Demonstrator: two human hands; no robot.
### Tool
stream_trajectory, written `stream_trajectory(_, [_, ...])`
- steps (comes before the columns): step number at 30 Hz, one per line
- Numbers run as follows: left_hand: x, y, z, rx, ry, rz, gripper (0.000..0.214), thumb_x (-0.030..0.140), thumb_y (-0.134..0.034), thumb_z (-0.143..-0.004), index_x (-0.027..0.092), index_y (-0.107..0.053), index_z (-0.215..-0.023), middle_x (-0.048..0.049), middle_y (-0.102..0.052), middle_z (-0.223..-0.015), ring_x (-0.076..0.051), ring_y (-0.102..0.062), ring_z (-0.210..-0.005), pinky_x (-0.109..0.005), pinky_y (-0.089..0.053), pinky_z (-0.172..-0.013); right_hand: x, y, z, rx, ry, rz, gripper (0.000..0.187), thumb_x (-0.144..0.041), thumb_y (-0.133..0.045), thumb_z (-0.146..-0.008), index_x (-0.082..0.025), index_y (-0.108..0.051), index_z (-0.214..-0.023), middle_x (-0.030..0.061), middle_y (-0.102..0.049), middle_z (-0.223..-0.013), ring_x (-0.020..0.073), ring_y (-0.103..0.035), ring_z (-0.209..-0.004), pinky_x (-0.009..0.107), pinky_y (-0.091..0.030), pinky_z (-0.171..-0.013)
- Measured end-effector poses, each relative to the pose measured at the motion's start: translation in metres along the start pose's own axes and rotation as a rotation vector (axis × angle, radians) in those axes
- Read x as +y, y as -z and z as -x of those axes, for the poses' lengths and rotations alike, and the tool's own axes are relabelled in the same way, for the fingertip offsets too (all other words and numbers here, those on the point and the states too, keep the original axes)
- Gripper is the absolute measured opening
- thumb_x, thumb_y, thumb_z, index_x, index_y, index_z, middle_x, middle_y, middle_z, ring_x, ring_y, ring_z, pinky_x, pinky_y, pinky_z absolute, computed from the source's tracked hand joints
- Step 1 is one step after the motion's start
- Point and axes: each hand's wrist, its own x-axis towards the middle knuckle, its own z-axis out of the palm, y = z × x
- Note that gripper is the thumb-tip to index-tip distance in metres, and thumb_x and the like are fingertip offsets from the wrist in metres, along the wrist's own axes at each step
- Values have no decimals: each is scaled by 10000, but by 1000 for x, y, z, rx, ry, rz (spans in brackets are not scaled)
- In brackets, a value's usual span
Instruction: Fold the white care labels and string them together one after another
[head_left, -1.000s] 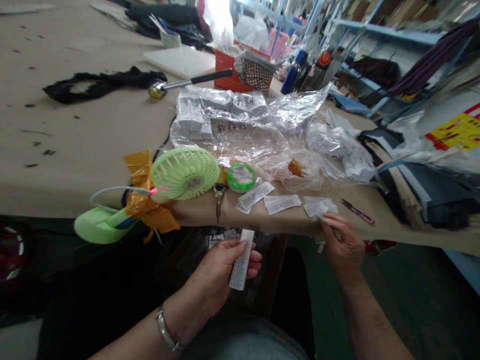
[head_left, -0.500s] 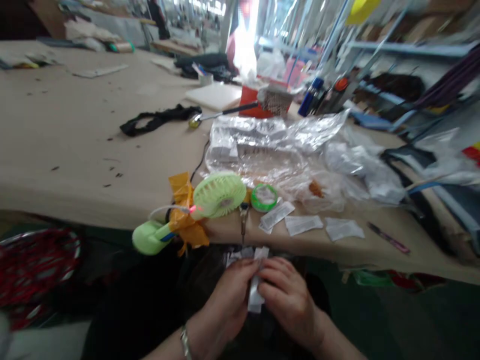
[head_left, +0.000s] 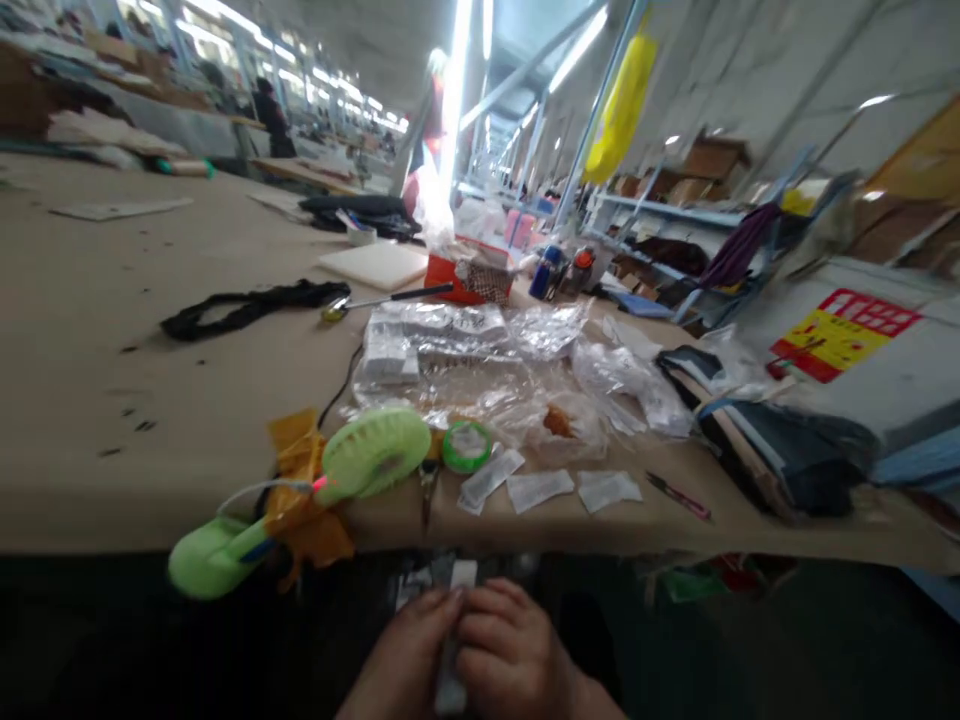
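Note:
Below the table edge, in front of my lap, my left hand (head_left: 409,650) and my right hand (head_left: 514,645) are closed together around a narrow white label strip (head_left: 450,685). Its top end sticks up between the thumbs and its lower end hangs out below the fingers. Behind the hands lie more whitish pieces (head_left: 414,585), dim and blurred. On the table edge just beyond are several white printed slips (head_left: 538,490), a green roll of tape (head_left: 466,447) and a light green fan (head_left: 379,455).
Orange tape (head_left: 296,500) fixes the fan at the edge. Clear plastic bags (head_left: 465,375) cover the middle of the table (head_left: 97,300). A pink-handled pen-like tool (head_left: 679,496) lies right of the slips. Folded dark cloth (head_left: 795,450) is piled farther right.
The camera view has tilted up and turned right, so the table things appear lower and farther left. Both hands keep hold of the white label strip.

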Motion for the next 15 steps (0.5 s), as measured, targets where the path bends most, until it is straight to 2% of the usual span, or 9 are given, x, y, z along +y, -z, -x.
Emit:
stream_trajectory(1, [-2, -7, 7, 38, -5, 57, 137, 216, -770, -606, 130, -667, -630, -33, -657, -635, -115, -581, -573, -205, -453, -561, -5, 12, -3, -68, -44, -34, 222, -129, -438, -881, -201, -593, -740, 3, -703, -806, 144, -639, -972, 302, -455, -940])
stream_trajectory(3, [0, -18, 17, 50, 13, 140, 157, 212, -764, -613, 119, -642, -648, -15, -623, -607, -85, -543, -527, -168, -399, -484, -11, 28, -4, -97, -85, -99, 158, -116, -495, -871, -190, -629, -910, 30, -711, -941, 185, -599, -1074, 377, -410, -1005])
stream_trajectory(6, [7, -23, 25, 22, 114, 154, 139, 210, -711, -686, 115, -610, -677, 6, -574, -572, -67, -513, -476, -162, -393, -458, -13, 35, 4, -60, -201, -260, 310, -127, -623, -803, -193, -592, -1105, 71, -680, -1043, 230, -566, -1113, 428, -417, -1000])
stream_trajectory(8, [10, -23, 29, 12, 173, 85, 118, 228, -628, -776, 115, -612, -745, -7, -588, -589, -82, -537, -466, -181, -424, -457, -12, 34, 12, 29, -425, -405, 328, -154, -635, -795, -223, -581, -1111, 74, -642, -1081, 239, -553, -1117, 430, -436, -975])
stream_trajectory(10, [12, -22, 33, -7, 242, -5, 155, 256, -544, -849, 117, -612, -842, -30, -619, -634, -96, -567, -472, -202, -459, -470, -9, 32, 16, 70, -724, -576, 298, -195, -622, -808, -252, -581, -1098, 56, -628, -1071, 217, -578, -1061, 395, -461, -934])
stream_trajectory(13, [12, -24, 36, -55, 289, -69, 187, 284, -502, -884, 119, -589, -865, -37, -626, -667, -95, -584, -489, -194, -470, -473, 1, 27, 13, -32, -1094, -1013, 334, -258, -637, -797, -279, -578, -1125, 21, -653, -1005, 164, -629, -892, 310, -508, -807])
stream_trajectory(15, [11, -25, 36, -82, 297, -79, 193, 297, -502, -887, 123, -579, -853, -30, -618, -664, -90, -580, -490, -181, -460, -460, 8, 24, 8, -130, -1204, -1328, 370, -282, -676, -759, -273, -596, -1120, 12, -670, -965, 141, -636, -793, 269, -516, -725])
